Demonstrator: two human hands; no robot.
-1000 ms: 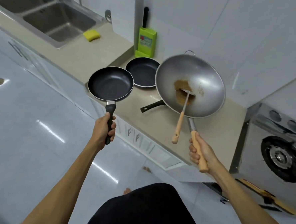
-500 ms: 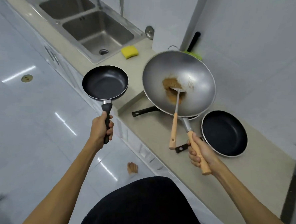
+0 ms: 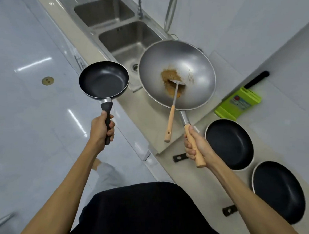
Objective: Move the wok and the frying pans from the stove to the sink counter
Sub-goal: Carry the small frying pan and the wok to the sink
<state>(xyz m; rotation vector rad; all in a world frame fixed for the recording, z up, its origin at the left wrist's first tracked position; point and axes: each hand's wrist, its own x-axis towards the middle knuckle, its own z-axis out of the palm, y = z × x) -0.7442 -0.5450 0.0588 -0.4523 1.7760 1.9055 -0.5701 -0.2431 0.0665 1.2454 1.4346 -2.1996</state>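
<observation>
My left hand [image 3: 102, 130] grips the black handle of a small black frying pan [image 3: 103, 81], held in the air over the counter's front edge beside the sink. My right hand [image 3: 196, 147] grips the wooden handle of a large steel wok [image 3: 193, 65], held above the counter next to the sink. Brown residue lies in the wok, and a wooden-handled metal spatula [image 3: 170, 118] leans out over its rim. Two more black frying pans [image 3: 229, 144] [image 3: 278, 191] lie on the lower counter at the right.
A double steel sink [image 3: 126, 37] with a faucet [image 3: 139, 3] is set in the beige counter [image 3: 146, 114]. A green knife block [image 3: 238, 104] stands by the wall. The counter steps down toward the right. White floor lies at the left.
I have moved left along the counter with the small pan and the wok. The sink is now close and directly ahead, and both resting pans are off to my right.
</observation>
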